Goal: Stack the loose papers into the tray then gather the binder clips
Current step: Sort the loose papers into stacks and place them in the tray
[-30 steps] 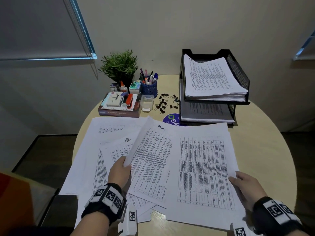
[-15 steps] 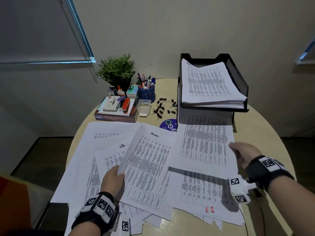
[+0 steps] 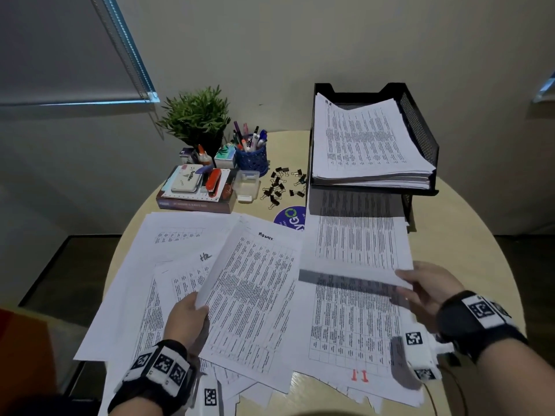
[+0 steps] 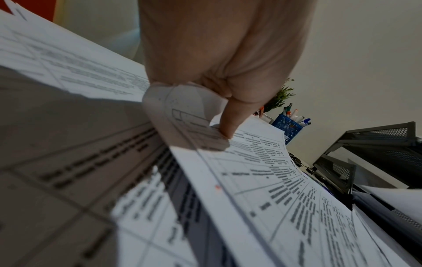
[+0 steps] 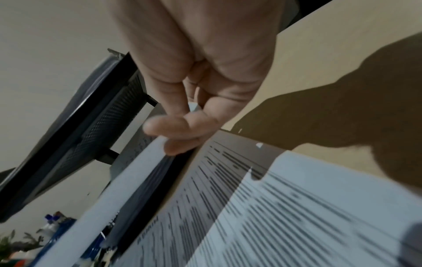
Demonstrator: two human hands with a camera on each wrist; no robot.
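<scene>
Loose printed papers (image 3: 168, 265) lie spread over the round table. My left hand (image 3: 187, 318) pinches the lifted edge of a sheet (image 3: 249, 295) near the front; the left wrist view shows the thumb (image 4: 230, 119) pressing that sheet (image 4: 262, 171). My right hand (image 3: 426, 291) pinches the near right corner of another sheet (image 3: 357, 241), raised above the pile, its far edge at the lower tier of the black mesh tray (image 3: 420, 124). In the right wrist view the fingers (image 5: 173, 126) clamp this sheet's edge (image 5: 128, 171). Several black binder clips (image 3: 280, 186) lie scattered left of the tray.
The tray's upper tier holds a thick paper stack (image 3: 366, 139). At the back left stand a potted plant (image 3: 195, 115), a blue pen cup (image 3: 252, 157), a book with a stapler (image 3: 195, 190) and a small clear box (image 3: 247, 186). A blue round sticker (image 3: 289, 219) lies by the tray.
My right hand has lifted a sheet off the pile and carried it away from me toward the tray's lower tier. The left hand keeps its hold on its sheet.
</scene>
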